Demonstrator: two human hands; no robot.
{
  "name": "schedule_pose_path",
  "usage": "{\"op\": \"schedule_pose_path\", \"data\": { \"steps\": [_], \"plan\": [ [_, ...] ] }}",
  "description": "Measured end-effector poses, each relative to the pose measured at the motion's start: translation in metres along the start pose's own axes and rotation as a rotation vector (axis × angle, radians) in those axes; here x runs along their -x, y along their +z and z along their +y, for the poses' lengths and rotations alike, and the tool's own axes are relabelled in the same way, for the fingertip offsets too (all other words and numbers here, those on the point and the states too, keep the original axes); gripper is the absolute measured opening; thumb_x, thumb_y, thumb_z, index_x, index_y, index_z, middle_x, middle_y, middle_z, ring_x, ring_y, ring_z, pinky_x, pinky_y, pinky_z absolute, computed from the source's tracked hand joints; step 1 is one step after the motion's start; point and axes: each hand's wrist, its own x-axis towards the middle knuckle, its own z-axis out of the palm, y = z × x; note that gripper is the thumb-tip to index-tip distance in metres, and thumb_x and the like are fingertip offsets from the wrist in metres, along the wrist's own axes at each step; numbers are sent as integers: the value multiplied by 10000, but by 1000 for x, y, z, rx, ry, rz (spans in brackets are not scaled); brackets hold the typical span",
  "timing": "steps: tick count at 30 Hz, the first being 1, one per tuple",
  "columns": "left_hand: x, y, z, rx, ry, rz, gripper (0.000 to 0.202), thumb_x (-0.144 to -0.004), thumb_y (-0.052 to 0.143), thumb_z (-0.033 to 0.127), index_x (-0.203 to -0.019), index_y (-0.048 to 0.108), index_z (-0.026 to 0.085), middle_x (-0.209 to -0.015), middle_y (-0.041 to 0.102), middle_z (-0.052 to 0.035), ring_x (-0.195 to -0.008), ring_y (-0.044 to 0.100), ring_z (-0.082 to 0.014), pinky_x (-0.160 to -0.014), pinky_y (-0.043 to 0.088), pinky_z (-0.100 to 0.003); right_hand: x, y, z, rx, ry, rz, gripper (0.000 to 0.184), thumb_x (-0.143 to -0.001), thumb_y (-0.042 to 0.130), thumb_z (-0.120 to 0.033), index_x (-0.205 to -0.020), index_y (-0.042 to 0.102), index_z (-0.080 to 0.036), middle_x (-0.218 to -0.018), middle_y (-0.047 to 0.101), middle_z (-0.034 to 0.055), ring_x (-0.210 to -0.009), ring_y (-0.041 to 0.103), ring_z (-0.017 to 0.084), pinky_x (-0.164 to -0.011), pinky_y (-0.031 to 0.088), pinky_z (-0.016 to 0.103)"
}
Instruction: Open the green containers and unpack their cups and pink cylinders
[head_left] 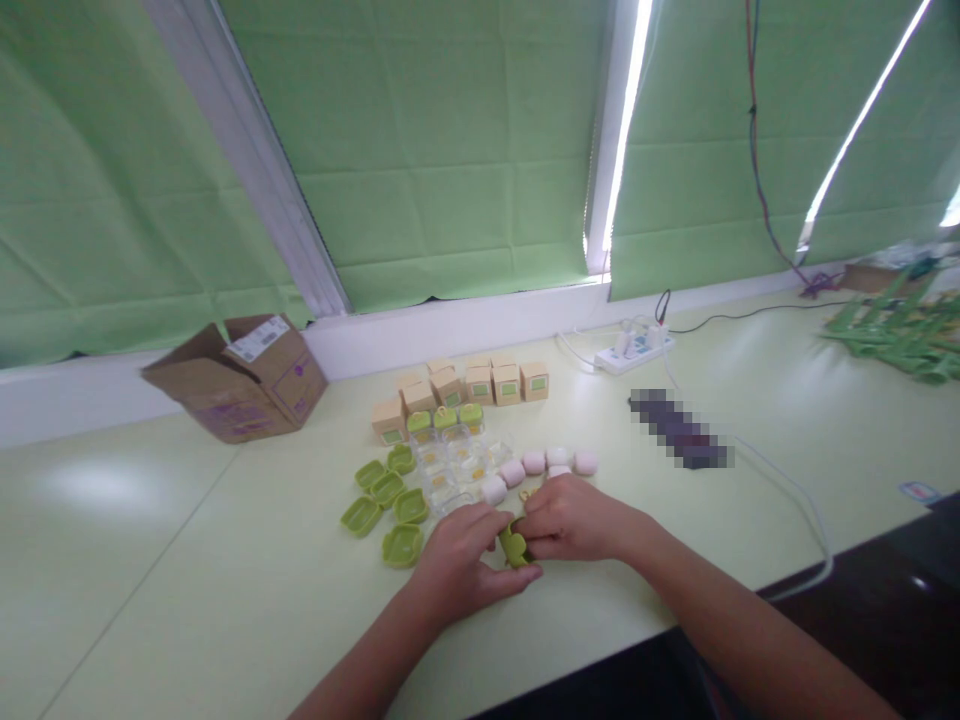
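Observation:
Between both hands, near the table's front edge, is a small green lid. My left hand grips its left side with thumb and fingers. The fingers of my right hand are pressed together at its right side, with the fingertips partly hidden inside or behind it. Just beyond the right fingers lies a small gold-coloured piece. Several pale pink and white rounded pieces sit in a curved row beyond my hands. To the left are several green lids, hollow side up, beside clear containers.
Several small cardboard boxes stand behind green-topped containers. A large open carton is at the back left. A power strip with a white cable and a pixelated dark object lie to the right. Green material lies far right.

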Motion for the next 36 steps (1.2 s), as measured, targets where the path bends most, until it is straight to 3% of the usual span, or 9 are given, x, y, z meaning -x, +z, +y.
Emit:
{"op": "schedule_pose_path", "data": {
  "steps": [10,17,27,36],
  "plan": [
    [-2,-2,3,-60,20,12,323,-669,704,472,-816,633,193,-659,611,-15,-613,564,-160,-566,445,-272,-1,-8,-2,-243,30,-50,179,-863,546,-241,-743,664,-181,-662,640,-13,-629,544,107,-605,372,220],
    [-1,-1,3,-50,26,-18,315,-692,693,458,-857,631,197,-693,622,-18,-647,579,-173,-591,457,-289,-2,-9,-4,-192,88,-69,131,-807,577,-194,-697,645,-170,-659,635,-14,-636,537,110,-613,364,224],
    [0,-1,0,-49,30,16,338,-691,694,448,-894,628,186,-719,638,-34,-659,586,-177,-590,466,-292,-1,-3,-1,-57,14,-18,196,-855,546,-257,-696,635,-183,-650,632,-18,-593,518,110,-565,316,248],
    [-2,-3,2,-32,23,10,313,-692,680,397,-921,622,191,-757,637,-37,-687,580,-182,-617,453,-296,-2,-10,-7,-105,135,-32,139,-757,569,-203,-622,575,-173,-616,579,-26,-571,471,99,-557,312,233]
  ]
}}
